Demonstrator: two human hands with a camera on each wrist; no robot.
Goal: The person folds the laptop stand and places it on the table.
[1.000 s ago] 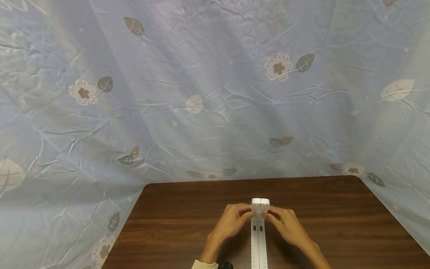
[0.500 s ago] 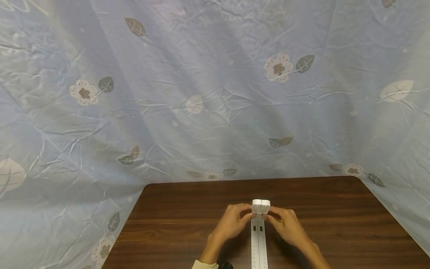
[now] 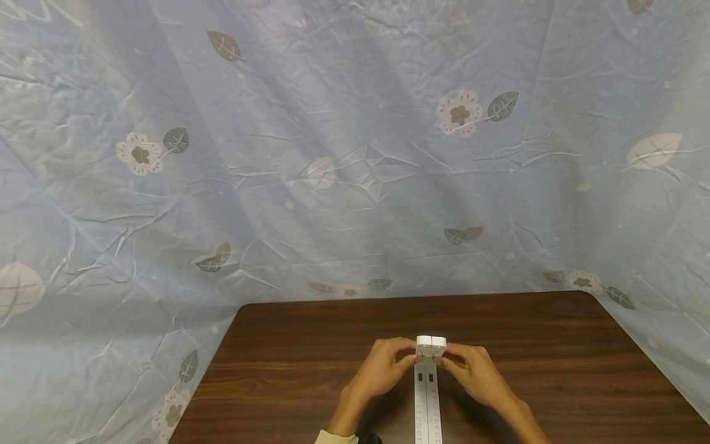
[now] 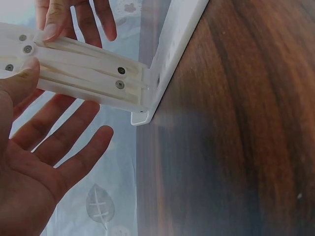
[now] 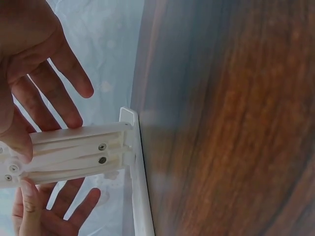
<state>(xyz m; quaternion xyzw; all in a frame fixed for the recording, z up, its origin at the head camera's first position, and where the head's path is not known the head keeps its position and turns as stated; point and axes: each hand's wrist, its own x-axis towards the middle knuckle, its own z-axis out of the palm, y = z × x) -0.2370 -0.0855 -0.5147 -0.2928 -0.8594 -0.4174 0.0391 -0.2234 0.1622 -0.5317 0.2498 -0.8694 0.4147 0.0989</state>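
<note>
A white plastic folding stand (image 3: 427,401) is on the table, its long flat notched base running toward me. From the far end of the base rises a hinged upright part (image 4: 93,69), made of two halves side by side with several small screws. My left hand (image 3: 381,370) pinches its left side, thumb on the near face and the other fingers spread behind. On the opposite side my right hand (image 3: 476,374) pinches it the same way. In the right wrist view the base (image 5: 140,191) lies against the tabletop, and both thumbs press on the upright.
The dark wood-grain table (image 3: 310,327) has rounded far corners. Behind and at both sides hangs a pale blue sheet (image 3: 355,154) printed with leaves and flowers. A light sleeve cuff (image 3: 336,437) and a small black object (image 3: 373,439) show beside the left wrist.
The top of the upright has sunk slightly and tipped in the head view, both hands lowering a little with it. The base has stayed where it was, and both grips look the same.
</note>
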